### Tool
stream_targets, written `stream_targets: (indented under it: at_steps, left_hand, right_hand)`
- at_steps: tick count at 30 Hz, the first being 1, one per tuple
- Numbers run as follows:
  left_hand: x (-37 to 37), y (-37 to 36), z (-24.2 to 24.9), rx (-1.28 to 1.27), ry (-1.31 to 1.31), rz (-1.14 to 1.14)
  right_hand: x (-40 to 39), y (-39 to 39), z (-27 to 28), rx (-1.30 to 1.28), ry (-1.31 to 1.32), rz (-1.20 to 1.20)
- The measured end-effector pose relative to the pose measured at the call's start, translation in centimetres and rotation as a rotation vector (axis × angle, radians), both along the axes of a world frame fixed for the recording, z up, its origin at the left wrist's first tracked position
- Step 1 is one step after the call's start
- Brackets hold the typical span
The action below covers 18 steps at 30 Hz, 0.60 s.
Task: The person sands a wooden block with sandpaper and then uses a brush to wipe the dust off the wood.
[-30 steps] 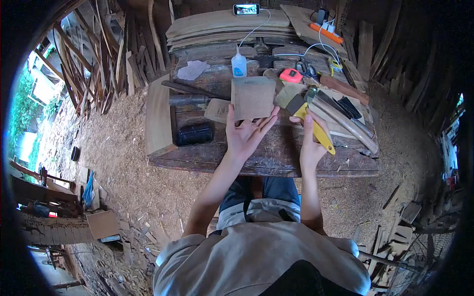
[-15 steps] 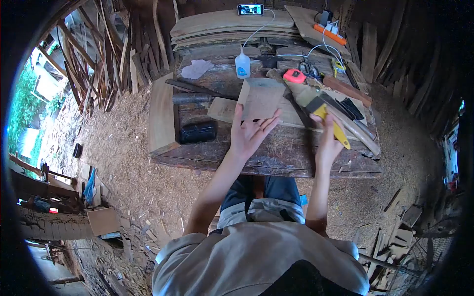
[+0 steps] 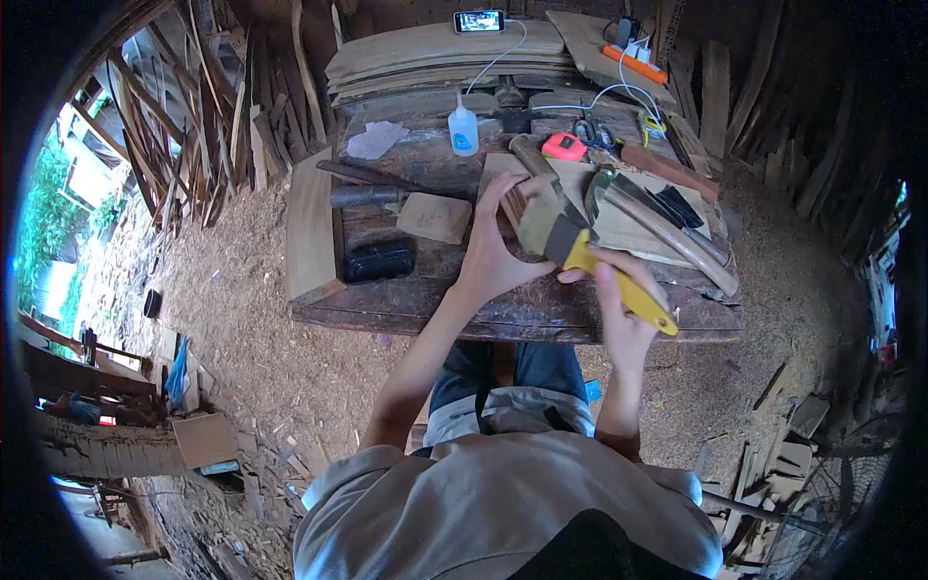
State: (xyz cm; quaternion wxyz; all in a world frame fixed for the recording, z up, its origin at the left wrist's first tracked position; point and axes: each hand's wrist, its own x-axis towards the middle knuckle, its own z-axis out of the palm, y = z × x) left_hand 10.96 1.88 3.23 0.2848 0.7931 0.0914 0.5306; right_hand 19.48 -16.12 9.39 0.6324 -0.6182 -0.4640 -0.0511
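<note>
My right hand is closed on the yellow handle of a flat paint brush, whose bristles point up and left. The bristles lie against a wooden block that my left hand grips from its left side, fingertips over the top edge. The block is tilted and partly hidden by brush and fingers. Left of my left hand, another wooden piece lies on the workbench. A wooden-handled tool rests right of the brush.
A black case and dark tool handle lie left. Behind are a glue bottle, a red tape measure, cables and a phone on stacked boards. An orange power strip sits back right.
The brush has moved left onto the block. My left hand has turned the block and closed round its side; its fingers were spread under it before. The view has shifted slightly.
</note>
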Motion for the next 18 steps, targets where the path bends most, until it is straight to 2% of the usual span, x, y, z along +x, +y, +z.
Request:
stream_targets:
  at_steps: [2, 3, 4, 5, 6, 7, 10, 12, 15, 16, 18]
  left_hand:
    - [0.3, 0.5, -0.7, -0.047, -0.005, -0.096]
    - [0.3, 0.6, -0.9, -0.042, -0.006, -0.101]
    - [0.2, 0.6, -1.2, 0.012, 0.044, -0.059]
    - [0.2, 0.6, -1.4, 0.065, 0.092, -0.012]
    - [-0.2, 0.2, -0.2, 0.181, 0.090, 0.038]
    - [0.0, 0.3, -0.2, 0.177, 0.086, 0.043]
    - [0.2, 0.4, -0.6, 0.132, 0.070, -0.034]
    - [0.4, -0.1, -1.1, 0.189, 0.011, 0.069]
    - [0.5, 0.9, -1.1, 0.119, -0.044, -0.011]
    - [0.0, 1.2, -0.9, 0.166, -0.036, 0.008]
    - [-0.3, 1.3, -0.6, 0.173, -0.046, 0.070]
  right_hand:
    - [0.5, 0.3, -0.5, -0.038, 0.015, 0.030]
    - [1.4, 0.5, -1.7, -0.019, 0.117, 0.049]
    - [2.1, 0.6, -2.4, -0.001, 0.216, 0.071]
    - [2.6, 0.5, -2.8, -0.001, 0.209, 0.072]
    - [2.8, 0.3, -2.8, 0.059, 0.299, 0.086]
    - [2.9, 0.3, -2.8, 0.117, 0.392, 0.101]
    - [2.6, 1.1, -1.8, 0.113, 0.361, 0.117]
    - [2.0, 2.7, -1.8, 0.082, 0.247, 0.067]
    - [2.1, 3.6, -3.1, 0.075, 0.395, 0.139]
    - [2.3, 3.1, -3.2, 0.075, 0.390, 0.151]
    - [2.2, 1.9, -3.0, 0.043, 0.550, 0.269]
